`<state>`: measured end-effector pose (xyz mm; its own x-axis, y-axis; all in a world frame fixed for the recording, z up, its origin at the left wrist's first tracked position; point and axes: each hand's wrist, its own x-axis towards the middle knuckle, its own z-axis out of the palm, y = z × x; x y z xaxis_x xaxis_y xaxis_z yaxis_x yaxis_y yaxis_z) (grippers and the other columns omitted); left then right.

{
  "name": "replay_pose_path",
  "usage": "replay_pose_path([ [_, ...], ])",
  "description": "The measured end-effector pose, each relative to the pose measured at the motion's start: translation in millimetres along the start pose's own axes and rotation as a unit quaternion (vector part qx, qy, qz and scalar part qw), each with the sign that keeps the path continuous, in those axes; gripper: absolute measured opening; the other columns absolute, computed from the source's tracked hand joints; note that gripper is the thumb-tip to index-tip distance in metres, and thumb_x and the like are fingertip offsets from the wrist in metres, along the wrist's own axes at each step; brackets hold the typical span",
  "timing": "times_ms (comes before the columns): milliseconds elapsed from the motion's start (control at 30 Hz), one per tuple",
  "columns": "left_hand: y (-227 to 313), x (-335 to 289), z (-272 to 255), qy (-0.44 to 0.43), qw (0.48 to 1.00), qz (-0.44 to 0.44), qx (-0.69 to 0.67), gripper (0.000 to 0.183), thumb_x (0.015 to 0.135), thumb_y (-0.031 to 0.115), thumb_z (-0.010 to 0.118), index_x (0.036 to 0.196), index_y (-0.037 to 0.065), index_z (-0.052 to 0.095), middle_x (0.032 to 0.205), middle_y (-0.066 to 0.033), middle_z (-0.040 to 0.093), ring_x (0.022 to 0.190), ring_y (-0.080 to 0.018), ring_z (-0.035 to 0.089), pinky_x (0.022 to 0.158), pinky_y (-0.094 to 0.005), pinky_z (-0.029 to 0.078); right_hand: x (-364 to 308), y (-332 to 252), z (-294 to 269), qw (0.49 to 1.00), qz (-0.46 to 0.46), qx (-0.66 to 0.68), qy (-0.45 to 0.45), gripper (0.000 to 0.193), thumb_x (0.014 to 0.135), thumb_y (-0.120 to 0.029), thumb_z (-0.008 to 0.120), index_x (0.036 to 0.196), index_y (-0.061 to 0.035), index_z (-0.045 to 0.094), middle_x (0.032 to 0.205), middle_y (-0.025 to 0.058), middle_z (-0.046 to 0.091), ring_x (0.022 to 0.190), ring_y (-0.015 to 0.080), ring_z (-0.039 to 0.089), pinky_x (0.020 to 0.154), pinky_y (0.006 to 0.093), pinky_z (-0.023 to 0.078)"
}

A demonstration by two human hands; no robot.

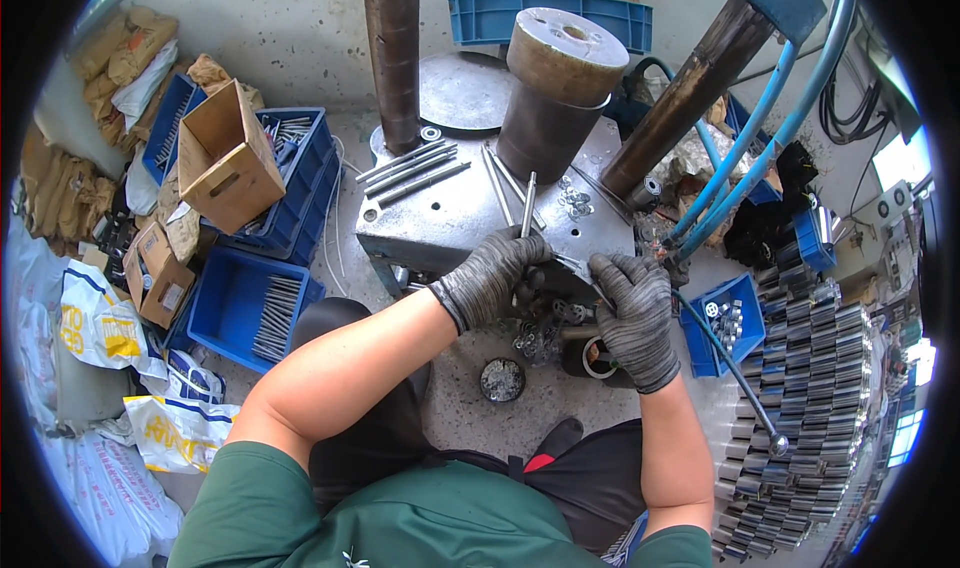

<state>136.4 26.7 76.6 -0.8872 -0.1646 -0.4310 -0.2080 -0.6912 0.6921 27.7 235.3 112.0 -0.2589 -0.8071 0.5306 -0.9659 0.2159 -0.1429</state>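
My left hand (pixel 495 273), in a grey knit glove, grips a thin metal rod (pixel 527 203) that stands nearly upright at the front edge of a steel work plate (pixel 440 218). My right hand (pixel 632 303), also gloved, pinches a small metal part at the rod's lower end, close beside my left hand. Several more rods (pixel 410 168) lie on the plate's left side. A scatter of small washers (pixel 575 200) lies on the plate near a large steel cylinder (pixel 555 93).
Blue crates (pixel 250 308) with rods stand on the floor at left, beside cardboard boxes (pixel 228 158) and sacks. A small blue bin (pixel 722 323) and stacked metal pieces (pixel 810 388) are at right. Blue hoses (pixel 760 128) and two dark posts rise behind the plate. A round tin (pixel 502 379) sits on the floor.
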Motion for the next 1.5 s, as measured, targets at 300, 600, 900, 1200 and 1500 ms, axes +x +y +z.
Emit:
replay_pose_path([
  [300,-2,7,-5,0.018,0.998,-0.042,-0.050,0.015,0.093,0.019,0.073,0.093,0.011,0.060,0.078,0.0003,0.060,0.061,-0.0088,0.059,0.047,-0.0194,0.043,4,-4,2,0.999,-0.021,-0.018,0.031,0.051,0.068,0.004,0.070,0.118,-0.0077,0.072,0.108,0.0139,0.071,0.093,0.0374,0.065,0.087,0.0480,0.050],
  [600,0,7,-6,-0.002,0.999,-0.029,-0.021,0.012,0.099,0.019,0.066,0.103,0.011,0.058,0.078,0.0004,0.060,0.059,-0.0057,0.058,0.043,-0.0193,0.044,7,-6,0,0.999,-0.038,-0.033,0.020,0.048,0.070,0.003,0.071,0.117,-0.0083,0.073,0.108,0.0135,0.071,0.094,0.0371,0.066,0.087,0.0487,0.050],
  [900,14,-14,7,0.000,0.969,0.108,0.223,0.020,0.099,0.025,0.067,0.104,0.006,0.063,0.078,-0.0031,0.059,0.057,-0.0115,0.054,0.052,-0.0267,0.044,-6,-1,4,0.993,0.068,0.086,-0.033,0.046,0.076,0.002,0.070,0.121,-0.0059,0.071,0.100,0.0182,0.069,0.086,0.0384,0.068,0.078,0.0452,0.056],
  [1200,14,-7,-2,0.047,0.796,0.311,0.518,0.024,0.102,0.015,0.059,0.114,-0.003,0.069,0.103,-0.0172,0.062,0.100,-0.0302,0.062,0.093,-0.0437,0.050,-18,24,-7,0.857,0.344,0.384,-0.007,0.049,0.088,-0.004,0.073,0.137,0.0026,0.064,0.094,0.0008,0.067,0.085,0.0074,0.060,0.079,0.0254,0.052],
  [1500,15,-12,-1,-0.027,0.791,0.282,0.542,0.030,0.102,0.015,0.067,0.128,0.000,0.068,0.106,-0.0134,0.065,0.093,-0.0207,0.067,0.084,-0.0354,0.056,-16,23,-25,0.883,0.334,0.320,-0.075,0.048,0.088,-0.004,0.072,0.135,0.0016,0.066,0.095,0.0028,0.069,0.085,0.0097,0.062,0.082,0.0271,0.053],
])
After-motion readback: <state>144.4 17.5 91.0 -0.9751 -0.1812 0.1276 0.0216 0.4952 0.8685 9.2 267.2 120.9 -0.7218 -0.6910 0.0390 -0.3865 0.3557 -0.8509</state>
